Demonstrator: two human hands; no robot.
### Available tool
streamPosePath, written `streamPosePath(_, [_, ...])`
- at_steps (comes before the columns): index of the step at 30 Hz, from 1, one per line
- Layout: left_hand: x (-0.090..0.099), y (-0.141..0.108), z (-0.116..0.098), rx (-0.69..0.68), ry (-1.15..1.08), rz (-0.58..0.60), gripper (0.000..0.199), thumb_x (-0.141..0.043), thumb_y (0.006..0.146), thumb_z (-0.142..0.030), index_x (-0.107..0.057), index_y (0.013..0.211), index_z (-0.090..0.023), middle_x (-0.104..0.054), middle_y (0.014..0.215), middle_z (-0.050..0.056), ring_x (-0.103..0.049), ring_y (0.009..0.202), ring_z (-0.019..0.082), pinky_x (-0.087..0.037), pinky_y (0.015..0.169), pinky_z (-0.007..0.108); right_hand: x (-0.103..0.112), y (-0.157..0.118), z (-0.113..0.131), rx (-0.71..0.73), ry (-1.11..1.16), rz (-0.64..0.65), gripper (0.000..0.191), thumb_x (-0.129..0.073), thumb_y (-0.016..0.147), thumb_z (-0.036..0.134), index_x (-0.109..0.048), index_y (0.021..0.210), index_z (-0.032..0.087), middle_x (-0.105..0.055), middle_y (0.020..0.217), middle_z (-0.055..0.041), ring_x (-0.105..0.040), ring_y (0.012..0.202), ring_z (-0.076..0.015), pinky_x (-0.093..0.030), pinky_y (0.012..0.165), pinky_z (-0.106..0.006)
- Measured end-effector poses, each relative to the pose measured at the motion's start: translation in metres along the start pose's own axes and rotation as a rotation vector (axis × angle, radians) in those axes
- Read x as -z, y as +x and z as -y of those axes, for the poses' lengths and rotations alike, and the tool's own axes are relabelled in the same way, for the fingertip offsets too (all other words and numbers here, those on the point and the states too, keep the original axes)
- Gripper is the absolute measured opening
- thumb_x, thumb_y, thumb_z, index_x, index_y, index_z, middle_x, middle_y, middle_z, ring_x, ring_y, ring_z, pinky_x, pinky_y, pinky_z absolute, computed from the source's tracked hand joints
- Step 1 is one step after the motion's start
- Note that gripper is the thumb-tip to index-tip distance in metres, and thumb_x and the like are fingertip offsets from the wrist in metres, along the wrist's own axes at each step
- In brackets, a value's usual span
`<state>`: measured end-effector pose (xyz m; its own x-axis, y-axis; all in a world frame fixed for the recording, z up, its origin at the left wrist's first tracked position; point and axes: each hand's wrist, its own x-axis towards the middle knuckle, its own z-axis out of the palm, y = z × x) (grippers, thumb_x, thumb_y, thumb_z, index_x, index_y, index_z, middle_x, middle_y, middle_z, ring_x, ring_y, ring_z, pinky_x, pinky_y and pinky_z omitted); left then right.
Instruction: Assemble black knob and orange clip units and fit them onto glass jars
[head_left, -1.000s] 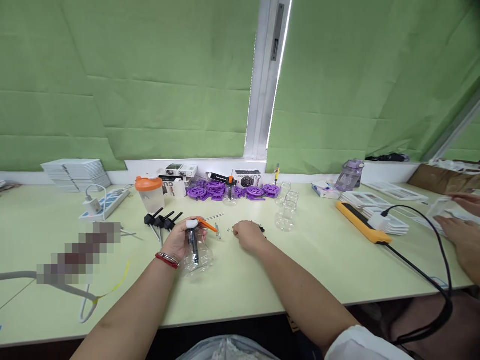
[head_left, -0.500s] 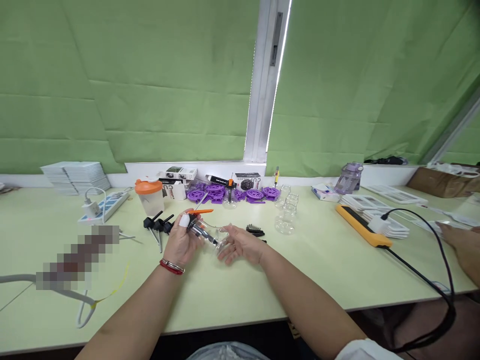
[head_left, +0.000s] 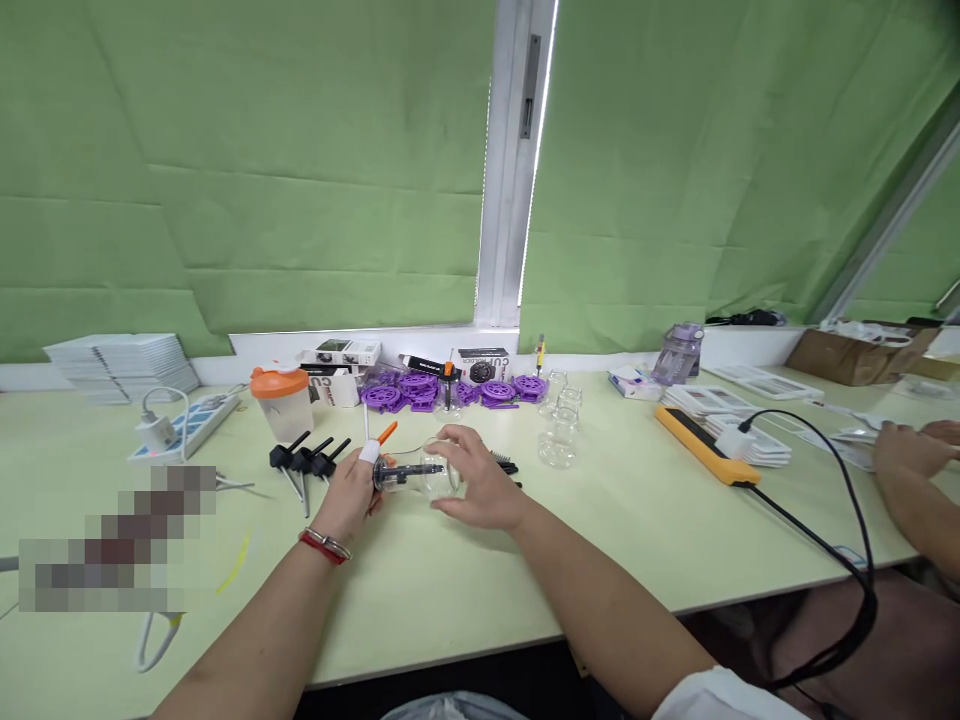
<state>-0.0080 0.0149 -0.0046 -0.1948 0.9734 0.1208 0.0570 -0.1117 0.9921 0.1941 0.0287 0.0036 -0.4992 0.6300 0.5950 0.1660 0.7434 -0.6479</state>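
Observation:
A clear glass vessel (head_left: 439, 474) lies sideways between my two hands, with a black tube inside it. My left hand (head_left: 351, 495), a white wrap on its thumb, closes around the black and orange top piece (head_left: 387, 433) at the vessel's neck. My right hand (head_left: 478, 478) curves its fingers and thumb around the wide end of the glass. Just left of my left hand are several black pieces with metal rods (head_left: 303, 458). A black comb-like tool (head_left: 507, 468) is partly hidden behind my right hand.
Purple wheel-shaped parts (head_left: 418, 388) and boxes line the back. Glass vessels (head_left: 558, 446) stand right of centre, an orange-lidded cup (head_left: 283, 405) at left. An orange power strip (head_left: 705, 447) lies at right, near another person's hands (head_left: 911, 450).
The glass vessel has turned from slanted to nearly level. My right hand has turned and now wraps its wide end from above. The whole view has shifted slightly.

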Motion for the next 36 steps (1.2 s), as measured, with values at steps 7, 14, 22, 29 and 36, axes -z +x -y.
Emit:
streamPosePath(7, [-0.001, 0.0, 0.002, -0.102, 0.111, -0.083, 0.033, -0.044, 0.082, -0.051, -0.049, 0.07, -0.02, -0.046, 0.047, -0.005, -0.039, 0.032, 0.009, -0.029, 0.03, 0.021, -0.004, 0.004, -0.011, -0.537, 0.337, 0.07, 0.065, -0.039, 0.082, 0.065, -0.036, 0.131, 0.022, -0.049, 0.117, -0.0146, -0.059, 0.096, -0.0243, -0.053, 0.074, -0.045])
streamPosePath(14, [-0.003, -0.002, -0.003, -0.085, 0.016, -0.053, 0.034, -0.042, 0.082, -0.05, -0.049, 0.069, -0.019, -0.045, 0.047, -0.005, -0.035, 0.031, 0.008, -0.029, 0.03, 0.021, 0.003, 0.001, -0.003, -0.34, 0.334, 0.03, 0.07, -0.058, 0.074, 0.06, -0.035, 0.132, 0.03, -0.041, 0.132, -0.0116, -0.045, 0.12, -0.0252, -0.046, 0.091, -0.045])
streamPosePath(22, [0.004, 0.002, -0.002, -0.001, -0.033, -0.018, 0.035, -0.048, 0.079, -0.051, -0.049, 0.063, -0.019, -0.041, 0.04, -0.007, -0.031, 0.028, 0.007, -0.025, 0.029, 0.02, 0.007, -0.001, 0.0, 0.109, -0.285, 0.117, 0.071, -0.07, 0.069, 0.02, -0.038, 0.132, 0.026, -0.041, 0.134, -0.0111, -0.041, 0.124, -0.0252, -0.042, 0.1, -0.044])
streamPosePath(29, [0.004, 0.001, -0.005, 0.227, -0.212, 0.087, 0.036, -0.054, 0.074, -0.051, -0.049, 0.059, -0.018, -0.048, 0.042, -0.003, -0.029, 0.027, 0.005, -0.022, 0.029, 0.02, 0.012, 0.006, 0.013, 0.545, -0.527, 0.345, 0.026, -0.053, 0.087, 0.017, -0.055, 0.109, 0.03, -0.055, 0.127, -0.0005, -0.038, 0.131, -0.0179, -0.032, 0.11, -0.048])
streamPosePath(36, [0.001, -0.002, -0.006, 0.308, -0.244, 0.178, 0.034, -0.053, 0.074, -0.048, -0.054, 0.063, -0.016, -0.048, 0.041, -0.003, -0.028, 0.026, 0.005, -0.019, 0.029, 0.019, 0.033, 0.012, 0.02, 0.48, -0.22, 0.415, 0.02, -0.065, 0.079, 0.027, -0.062, 0.094, 0.041, -0.068, 0.099, 0.0074, -0.062, 0.098, -0.0133, -0.051, 0.094, -0.036])
